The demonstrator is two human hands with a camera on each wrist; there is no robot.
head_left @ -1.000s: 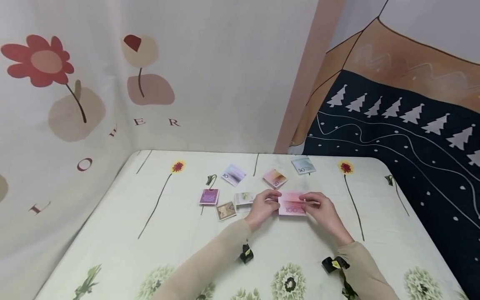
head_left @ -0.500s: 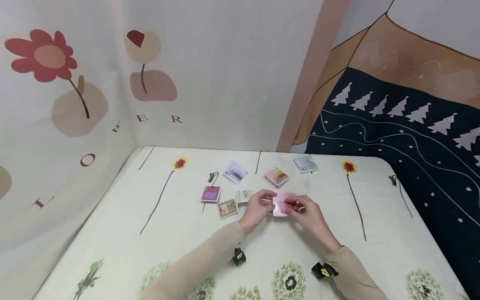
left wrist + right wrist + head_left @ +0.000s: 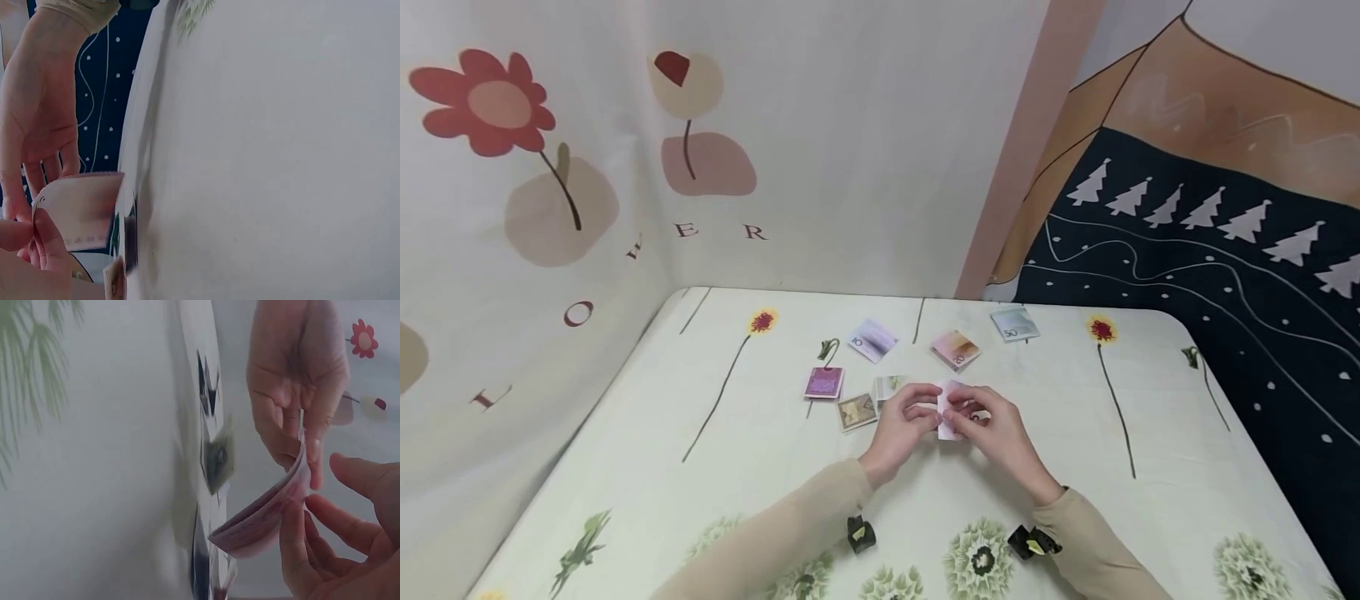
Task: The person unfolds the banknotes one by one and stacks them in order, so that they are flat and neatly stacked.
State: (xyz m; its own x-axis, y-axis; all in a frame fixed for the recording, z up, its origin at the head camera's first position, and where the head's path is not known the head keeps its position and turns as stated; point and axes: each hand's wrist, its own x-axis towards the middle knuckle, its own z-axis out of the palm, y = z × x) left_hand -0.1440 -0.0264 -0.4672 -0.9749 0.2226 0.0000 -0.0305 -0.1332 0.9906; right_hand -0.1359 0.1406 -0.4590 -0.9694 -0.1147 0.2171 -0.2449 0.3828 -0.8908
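A pink banknote, folded narrow, is held up between both hands over the table. My left hand pinches its left edge with thumb and fingers, and my right hand pinches it from the right. Seen from the right wrist, the note bows into a curve, with layered edges along one side. In the left wrist view its pale face sticks out past the left fingertips, while the right hand reaches down from above.
Folded notes lie beyond the hands: a lilac 10, an orange 20 and a blue-green 50. Left of them are a purple note, a brown one and a pale one, partly behind the left hand. A flowered cloth covers the table.
The pink note showed its 100 and was wider; now it is folded narrower. My right hand has moved left toward the left hand, which has also shifted slightly left.
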